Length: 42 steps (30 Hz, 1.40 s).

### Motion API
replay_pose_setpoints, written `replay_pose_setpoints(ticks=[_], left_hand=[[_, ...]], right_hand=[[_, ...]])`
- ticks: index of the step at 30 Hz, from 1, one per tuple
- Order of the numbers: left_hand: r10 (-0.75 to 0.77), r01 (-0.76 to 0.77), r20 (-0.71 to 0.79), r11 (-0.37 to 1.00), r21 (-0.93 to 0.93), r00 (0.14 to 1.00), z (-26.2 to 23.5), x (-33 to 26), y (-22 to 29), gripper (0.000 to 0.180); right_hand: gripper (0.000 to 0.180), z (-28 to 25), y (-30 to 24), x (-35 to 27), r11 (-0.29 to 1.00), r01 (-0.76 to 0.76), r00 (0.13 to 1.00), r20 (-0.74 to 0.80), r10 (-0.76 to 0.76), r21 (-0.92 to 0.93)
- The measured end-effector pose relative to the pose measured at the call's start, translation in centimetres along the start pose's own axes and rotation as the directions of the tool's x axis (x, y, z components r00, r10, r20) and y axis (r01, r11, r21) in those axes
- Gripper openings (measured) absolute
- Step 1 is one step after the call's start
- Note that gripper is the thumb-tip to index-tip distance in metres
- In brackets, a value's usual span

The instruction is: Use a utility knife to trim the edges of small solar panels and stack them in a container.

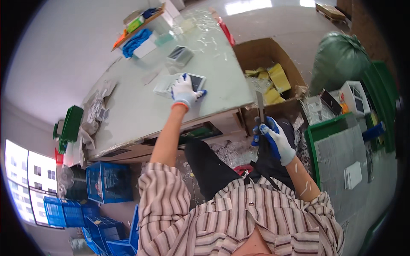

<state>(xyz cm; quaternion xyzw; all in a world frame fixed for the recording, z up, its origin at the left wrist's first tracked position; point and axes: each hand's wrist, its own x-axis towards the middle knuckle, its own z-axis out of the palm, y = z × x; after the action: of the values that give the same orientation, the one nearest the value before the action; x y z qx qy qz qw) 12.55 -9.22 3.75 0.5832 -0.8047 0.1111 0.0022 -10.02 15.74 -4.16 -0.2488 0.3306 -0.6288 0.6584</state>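
Solar panel on table, left hand pressing flat on it, not gripping. Right hand clenched on scraper blade, off the panel. Looks like scraping not yet begun.

Small workshop / light assembly shop w/ a concrete floor. Signs: a worn worktable littered w/ offcuts and small dark panel parts, an open cardboard box of yellow pieces beside it, and stacked blue plastic crates underneath. Also a green bin of grey sheets and a full green sack; the worker wears gloves.
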Motion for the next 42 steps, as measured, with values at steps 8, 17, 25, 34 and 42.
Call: replay_pose_setpoints(ticks=[8, 17, 25, 34, 42], left_hand=[[0.316, -0.284, 0.087, 0.921, -0.268, 0.945, -2.4, 3.0, -4.7, 0.062], [0.299, -0.361, -0.371, 0.926, -0.107, 0.879, -2.4, -1.5, 2.1, 0.036], [0.533, -0.651, -0.448, 0.742, -0.159, 0.718, 0.4, -6.0, 8.4, 0.05], [0.275, -0.457, -0.421, 0.779, -0.43, 0.864, 1.4, -3.8, 12.3, 0.045], [0.176, -0.399, -0.478, 0.816, -0.418, 0.861, 1.2, -4.0, 15.5, 0.038]], right_hand=[[0.035, -1.3, -0.7, -1.4, 0.996, 0.076, 0.997, 0.003, -0.076, -0.05], [0.028, -4.3, 0.0, -0.8, 0.967, 0.154, 0.975, -0.124, -0.182, -0.203], [0.029, -5.1, -0.7, 1.7, 0.969, 0.073, 0.98, -0.162, -0.113, -0.236], [0.02, -6.7, 1.3, 7.3, 0.993, 0.055, 0.99, -0.133, -0.041, 0.101], [0.012, -5.3, 3.7, 11.2, 0.944, 0.221, 0.943, -0.194, -0.271, -0.245]])
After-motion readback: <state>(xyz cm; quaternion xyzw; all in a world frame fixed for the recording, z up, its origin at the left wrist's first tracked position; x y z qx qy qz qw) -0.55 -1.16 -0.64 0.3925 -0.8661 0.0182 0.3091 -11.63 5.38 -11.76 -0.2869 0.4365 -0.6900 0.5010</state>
